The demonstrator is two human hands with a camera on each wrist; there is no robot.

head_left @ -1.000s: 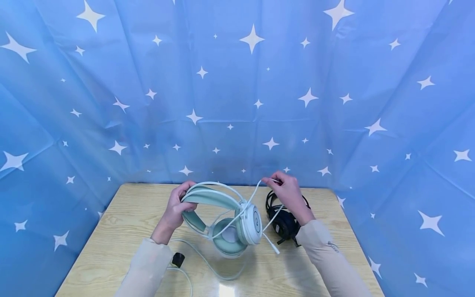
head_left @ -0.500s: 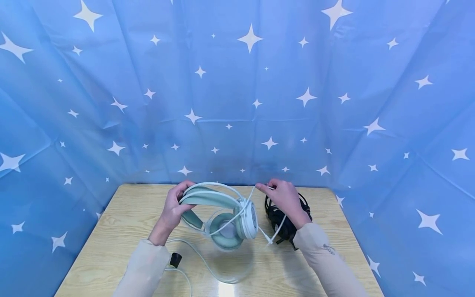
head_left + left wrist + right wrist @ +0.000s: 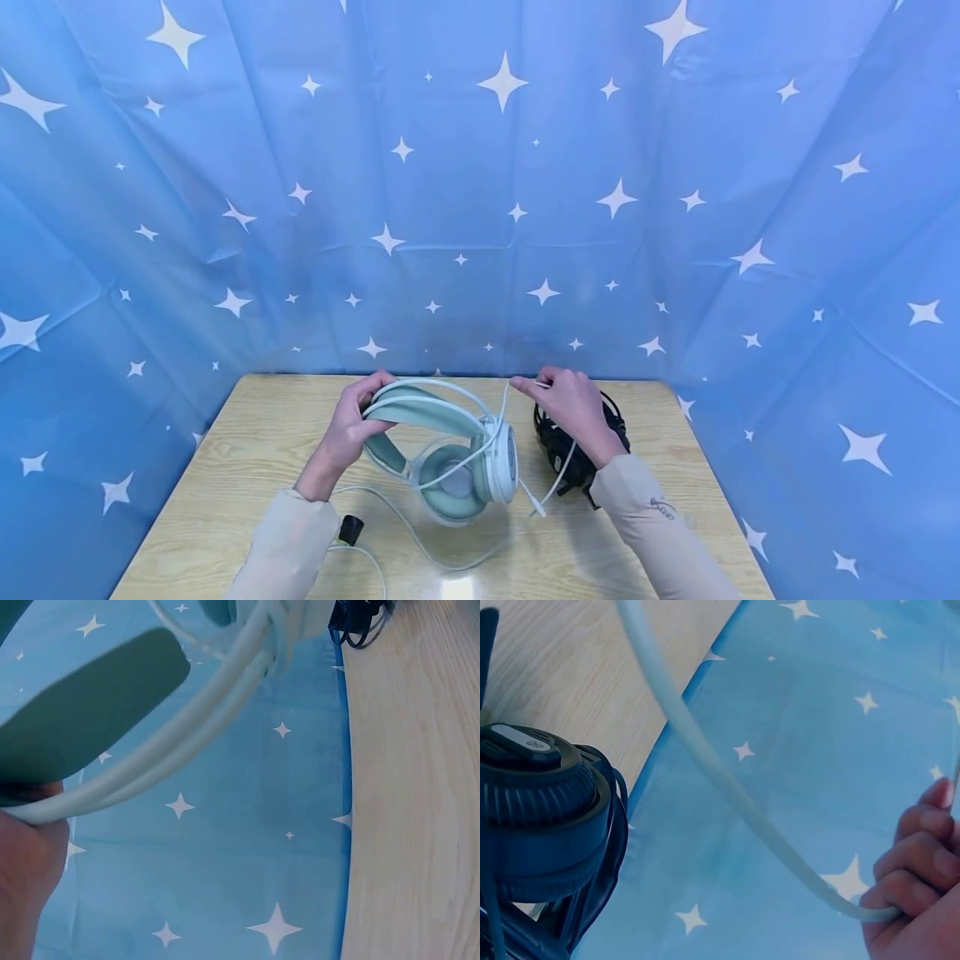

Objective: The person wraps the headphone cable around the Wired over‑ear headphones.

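A pale green and white headset (image 3: 450,450) is held above the table, its ear cups toward the right. My left hand (image 3: 351,425) grips the headband at its left end; the left wrist view shows the green padded band (image 3: 97,705) and white outer bars running out of that hand. With curled fingers my right hand (image 3: 573,408) pinches the white cable (image 3: 727,780), which loops down and crosses the near ear cup. Behind and below the right hand lies a black headset (image 3: 562,454), partly covered by that hand and forearm.
More white cable (image 3: 405,521) curves over the wooden table (image 3: 225,467), beside a small black cylindrical piece (image 3: 350,529) near the left sleeve. A blue star-patterned curtain (image 3: 465,183) hangs right behind the table's far edge and along both sides.
My right hand has come slightly left and lower with the cable, and the loose cable below it has shifted. The left hand keeps its grip on the headband, nearly still.
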